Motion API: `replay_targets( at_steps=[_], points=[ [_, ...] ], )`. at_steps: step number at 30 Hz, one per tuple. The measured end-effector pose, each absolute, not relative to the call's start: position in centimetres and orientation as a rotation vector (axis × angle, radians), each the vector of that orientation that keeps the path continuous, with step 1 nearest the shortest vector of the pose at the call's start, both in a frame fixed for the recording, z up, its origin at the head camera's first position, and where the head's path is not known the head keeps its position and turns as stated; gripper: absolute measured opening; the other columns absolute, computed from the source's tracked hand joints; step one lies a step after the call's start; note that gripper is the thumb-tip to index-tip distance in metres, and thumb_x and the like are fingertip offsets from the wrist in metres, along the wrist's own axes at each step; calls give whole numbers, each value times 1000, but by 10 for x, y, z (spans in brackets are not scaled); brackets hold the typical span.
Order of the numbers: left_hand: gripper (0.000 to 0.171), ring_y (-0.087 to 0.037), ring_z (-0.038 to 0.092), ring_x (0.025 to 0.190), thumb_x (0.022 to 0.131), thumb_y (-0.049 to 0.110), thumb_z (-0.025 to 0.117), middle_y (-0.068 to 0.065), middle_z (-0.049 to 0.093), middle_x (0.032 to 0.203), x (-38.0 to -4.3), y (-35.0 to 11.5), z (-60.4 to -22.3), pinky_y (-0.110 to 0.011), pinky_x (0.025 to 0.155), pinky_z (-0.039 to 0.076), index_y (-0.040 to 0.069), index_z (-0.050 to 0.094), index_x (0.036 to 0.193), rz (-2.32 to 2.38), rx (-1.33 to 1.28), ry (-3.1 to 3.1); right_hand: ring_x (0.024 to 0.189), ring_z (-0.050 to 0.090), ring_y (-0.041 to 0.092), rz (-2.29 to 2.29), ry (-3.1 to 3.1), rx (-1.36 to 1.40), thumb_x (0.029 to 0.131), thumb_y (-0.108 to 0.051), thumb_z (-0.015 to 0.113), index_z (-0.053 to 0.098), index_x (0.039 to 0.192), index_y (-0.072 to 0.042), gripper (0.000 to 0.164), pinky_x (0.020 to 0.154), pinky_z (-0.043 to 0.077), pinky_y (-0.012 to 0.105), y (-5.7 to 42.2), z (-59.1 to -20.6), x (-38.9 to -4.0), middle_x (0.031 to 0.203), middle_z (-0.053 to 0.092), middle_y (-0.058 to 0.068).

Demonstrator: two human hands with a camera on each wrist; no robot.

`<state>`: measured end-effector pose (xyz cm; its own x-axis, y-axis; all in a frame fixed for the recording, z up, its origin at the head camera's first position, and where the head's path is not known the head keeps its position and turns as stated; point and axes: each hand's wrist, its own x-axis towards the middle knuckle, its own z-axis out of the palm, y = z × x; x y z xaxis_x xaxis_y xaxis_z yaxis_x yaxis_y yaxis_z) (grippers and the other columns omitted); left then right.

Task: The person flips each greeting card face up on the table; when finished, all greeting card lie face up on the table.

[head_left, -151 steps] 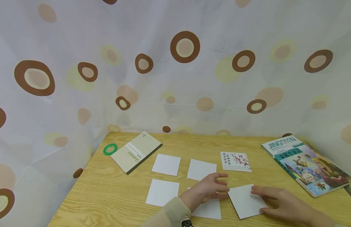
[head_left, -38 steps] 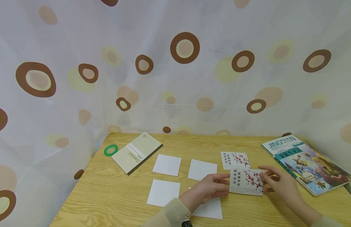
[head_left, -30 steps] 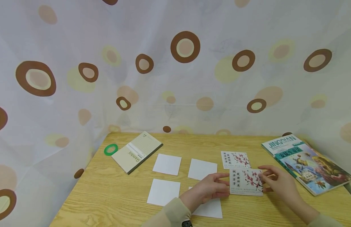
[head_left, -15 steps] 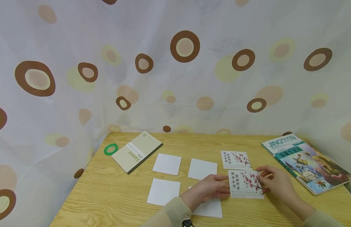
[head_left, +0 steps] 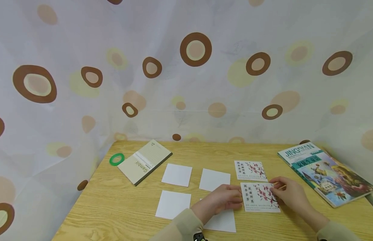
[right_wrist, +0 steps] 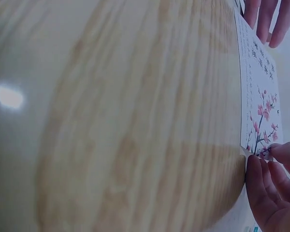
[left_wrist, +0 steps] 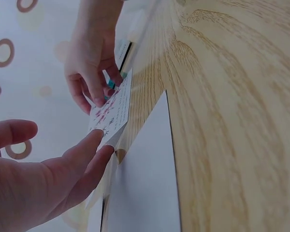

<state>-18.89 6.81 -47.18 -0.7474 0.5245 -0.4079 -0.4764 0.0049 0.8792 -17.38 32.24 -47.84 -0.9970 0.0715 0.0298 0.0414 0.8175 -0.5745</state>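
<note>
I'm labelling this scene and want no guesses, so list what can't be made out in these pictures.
Head view: part of the nearest right-hand white card, covered by the left hand.
Head view: the bottom lines of the printed card pinched by the right hand, too small to read.
Head view: the dark item at the left wrist, cut off by the bottom edge.

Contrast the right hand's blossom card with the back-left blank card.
The blossom card carries pink flowers and dark characters; the blank card shows plain white. The right hand pinches the blossom card's edge; the blank card lies flat on the table, untouched. Both are four-sided with a white ground.
</note>
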Motion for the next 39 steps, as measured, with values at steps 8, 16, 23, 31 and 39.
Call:
replay_targets(
  at_steps=[8,16,23,31,39],
  points=[
    [55,-29,63,116,90,0,53,-17,64,123,-191,68,-471,-40,98,54,-12,43,142,1833,71,1565,75,62,17,891,-2981,-89,86,-9,73,69,109,0,25,64,49,30,324,-479,-177,83,68,3],
    [55,-28,61,118,92,2,54,-16,63,126,-193,69,-469,-41,101,53,-9,41,145,1835,52,1556,72,61,16,902,-2991,-76,86,-8,73,69,108,1,25,59,47,28,323,-480,-182,83,69,5],
    [58,-24,59,114,89,1,54,-16,57,131,-195,71,-472,-41,101,52,-9,41,145,1862,22,1559,72,60,15,927,-3018,-117,87,-9,73,69,110,2,26,57,47,26,324,-483,-186,84,69,5],
    [60,-25,59,110,88,0,53,-18,60,121,-194,69,-473,-44,103,51,-10,39,145,1898,22,1535,69,59,14,1024,-3031,-140,89,-10,71,69,114,3,29,56,50,28,324,-484,-187,85,70,5],
    [58,-26,61,111,91,2,54,-18,59,122,-194,64,-471,-42,103,51,-8,38,147,1892,1,1514,72,56,15,1025,-3061,-169,89,-16,72,66,120,2,37,60,44,28,328,-483,-188,87,69,4]
  ],
)
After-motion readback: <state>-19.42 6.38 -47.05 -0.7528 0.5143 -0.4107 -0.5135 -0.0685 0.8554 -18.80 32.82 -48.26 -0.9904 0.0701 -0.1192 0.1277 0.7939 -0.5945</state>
